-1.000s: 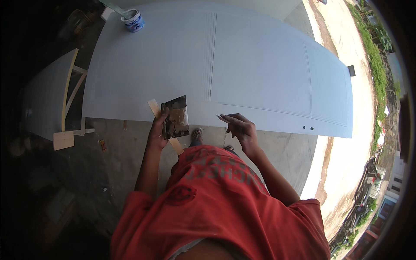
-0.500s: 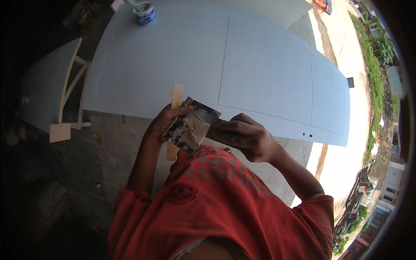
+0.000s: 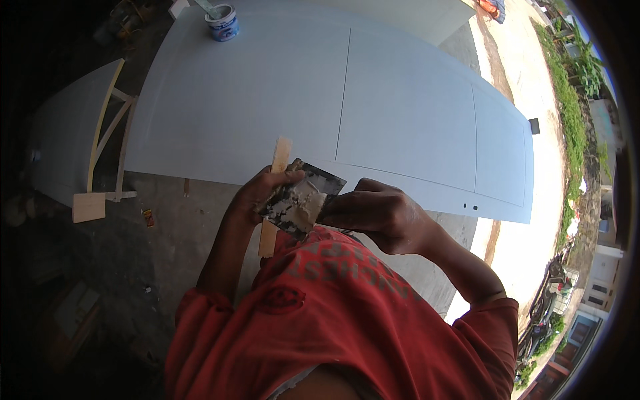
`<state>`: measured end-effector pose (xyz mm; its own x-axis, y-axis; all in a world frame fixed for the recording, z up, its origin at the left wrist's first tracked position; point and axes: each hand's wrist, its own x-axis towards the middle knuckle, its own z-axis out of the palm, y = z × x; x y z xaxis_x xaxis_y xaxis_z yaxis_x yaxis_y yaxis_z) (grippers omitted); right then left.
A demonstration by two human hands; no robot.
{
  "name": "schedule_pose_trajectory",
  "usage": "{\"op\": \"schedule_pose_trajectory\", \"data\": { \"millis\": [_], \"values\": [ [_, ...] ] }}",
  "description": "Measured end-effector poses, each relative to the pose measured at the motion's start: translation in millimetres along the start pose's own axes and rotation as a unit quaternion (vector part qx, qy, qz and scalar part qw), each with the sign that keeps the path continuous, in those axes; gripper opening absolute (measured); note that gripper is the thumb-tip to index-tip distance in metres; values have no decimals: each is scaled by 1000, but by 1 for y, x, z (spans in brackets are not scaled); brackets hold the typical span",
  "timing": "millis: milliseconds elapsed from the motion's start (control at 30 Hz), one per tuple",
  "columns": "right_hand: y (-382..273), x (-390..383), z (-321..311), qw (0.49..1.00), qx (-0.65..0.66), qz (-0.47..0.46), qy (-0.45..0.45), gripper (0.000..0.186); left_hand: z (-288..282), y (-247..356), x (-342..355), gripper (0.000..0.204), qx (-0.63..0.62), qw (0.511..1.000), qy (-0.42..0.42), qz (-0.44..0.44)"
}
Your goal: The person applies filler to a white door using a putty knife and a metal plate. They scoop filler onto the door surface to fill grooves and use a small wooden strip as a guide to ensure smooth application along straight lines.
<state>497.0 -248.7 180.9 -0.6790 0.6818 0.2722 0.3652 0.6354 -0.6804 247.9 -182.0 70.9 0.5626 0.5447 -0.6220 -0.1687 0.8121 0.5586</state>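
Observation:
My left hand (image 3: pixel 257 190) grips a dark, square metal plate (image 3: pixel 325 180) bearing pale, smeared paste (image 3: pixel 305 203), together with a light wooden slat (image 3: pixel 280 150) that sticks out above and below it. My right hand (image 3: pixel 380 217) is closed on a thin scraper, largely hidden by the fingers, its tip end at the paste on the plate. Both hands are in front of my body, at the near edge of a long pale panelled door (image 3: pixel 407 107) lying flat, with two small holes by that edge.
A blue-white can (image 3: pixel 224 28) with a stick in it stands on the door's far left. Another board (image 3: pixel 70 127) on a wooden frame (image 3: pixel 110 127) is at left. Concrete floor (image 3: pixel 167 247) lies below. Sunlit ground (image 3: pixel 500 60), greenery and a motorbike (image 3: pixel 550 287) are at right.
My right hand has moved left onto the plate with the scraper. My left hand has tilted the plate and slat clockwise. The view of the door has shifted slightly.

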Motion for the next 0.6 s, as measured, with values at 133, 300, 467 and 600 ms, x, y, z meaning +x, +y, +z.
{"op": "schedule_pose_trajectory", "data": {
  "millis": [133, 300, 467, 600],
  "values": [
    [-7, 7, -7, 999, -35, 5, -32, 35, -3, -5, 4, 22, -35, 999, -11, -7],
    [-8, 10, -2, 999, -6, -11, 33, 37, 5, 0, -1, 22, -39, 999, 23, -26],
    [-19, 11, -6, 997, -68, 27, -17, 37, 5, 2, 4, 22, -40, 999, 7, 13],
    [-20, 15, -23, 996, -81, 41, -21, 36, 14, 8, -2, 24, -21, 999, 31, 34]
  ]
}}
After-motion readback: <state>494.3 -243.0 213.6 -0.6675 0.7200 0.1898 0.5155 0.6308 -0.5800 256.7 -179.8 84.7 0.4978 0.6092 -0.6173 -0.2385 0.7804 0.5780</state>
